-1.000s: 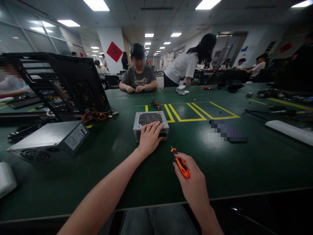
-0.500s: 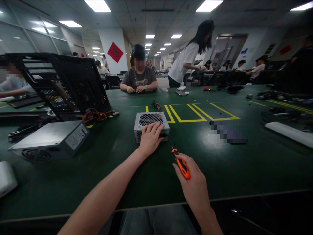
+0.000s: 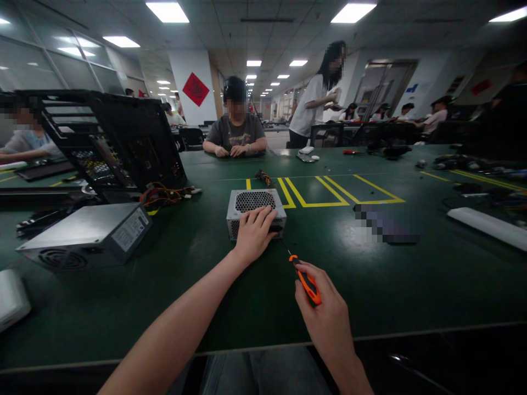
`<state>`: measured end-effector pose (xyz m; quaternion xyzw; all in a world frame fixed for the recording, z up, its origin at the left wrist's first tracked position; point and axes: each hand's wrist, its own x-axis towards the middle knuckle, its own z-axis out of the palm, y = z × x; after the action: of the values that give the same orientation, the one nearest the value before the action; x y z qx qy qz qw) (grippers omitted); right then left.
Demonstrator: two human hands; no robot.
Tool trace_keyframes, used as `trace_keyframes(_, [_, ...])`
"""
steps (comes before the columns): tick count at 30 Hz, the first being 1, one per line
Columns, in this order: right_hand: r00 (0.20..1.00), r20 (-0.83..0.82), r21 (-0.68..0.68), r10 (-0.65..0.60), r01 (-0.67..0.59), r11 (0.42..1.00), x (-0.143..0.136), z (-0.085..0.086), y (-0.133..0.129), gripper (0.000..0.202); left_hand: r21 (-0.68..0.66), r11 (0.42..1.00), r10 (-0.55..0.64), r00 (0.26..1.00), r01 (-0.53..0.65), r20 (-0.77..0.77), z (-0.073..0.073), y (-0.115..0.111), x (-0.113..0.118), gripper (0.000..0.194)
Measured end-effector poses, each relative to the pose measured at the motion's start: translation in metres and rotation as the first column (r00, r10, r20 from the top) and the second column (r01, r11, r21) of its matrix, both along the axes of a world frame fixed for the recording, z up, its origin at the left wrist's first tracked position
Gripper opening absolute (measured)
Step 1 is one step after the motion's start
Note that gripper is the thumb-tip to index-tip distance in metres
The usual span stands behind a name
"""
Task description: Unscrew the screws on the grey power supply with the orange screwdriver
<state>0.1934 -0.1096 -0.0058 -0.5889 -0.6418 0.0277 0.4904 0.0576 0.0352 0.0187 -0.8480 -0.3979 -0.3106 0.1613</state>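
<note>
My left hand (image 3: 253,233) lies over the near edge of the box (image 3: 253,198) at the middle of the table (image 3: 255,307); I cannot tell whether its fingers grip or only press. The fingers of my right hand (image 3: 329,307) wrap the screwdriver (image 3: 308,286), its thin shaft aimed at the box's near right corner. I judge this as bracing and aiming, calling next for a steady box and straight shaft.
</note>
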Motion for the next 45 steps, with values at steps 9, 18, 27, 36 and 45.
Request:
trace_keyframes(9, [0.999, -0.017, 0.024, -0.034, 0.035, 0.999, 0.001, -0.002, -0.002, 0.022, -0.005, 1.0, -0.002, 1.0, 0.002, 0.006, -0.001, 0.0, 0.0, 0.048])
trace_keyframes(18, [0.989, -0.144, -0.023, -0.018, 0.015, 1.0, 0.002, -0.002, -0.004, 0.024, 0.02, 0.997, -0.077, 0.997, 0.078, -0.014, 0.001, -0.003, -0.009, 0.059])
trace_keyframes(27, [0.891, -0.453, -0.077, -0.013, -0.025, 0.997, 0.01, -0.002, -0.01, 0.023, -0.588, 0.674, 0.043, 0.771, 0.447, 0.636, 0.004, -0.026, -0.006, 0.025])
trace_keyframes(36, [0.89, -0.452, -0.026, 0.057, -0.077, 0.997, 0.012, -0.001, -0.012, 0.022, -0.427, 0.088, 0.549, 0.314, 0.9, 0.775, -0.002, -0.021, 0.002, 0.022])
trace_keyframes(45, [0.907, -0.412, -0.007, 0.089, -0.101, 0.995, 0.011, -0.001, -0.012, 0.02, -0.357, 0.101, 0.615, 0.224, 0.929, 0.756, 0.006, -0.021, 0.001, 0.012])
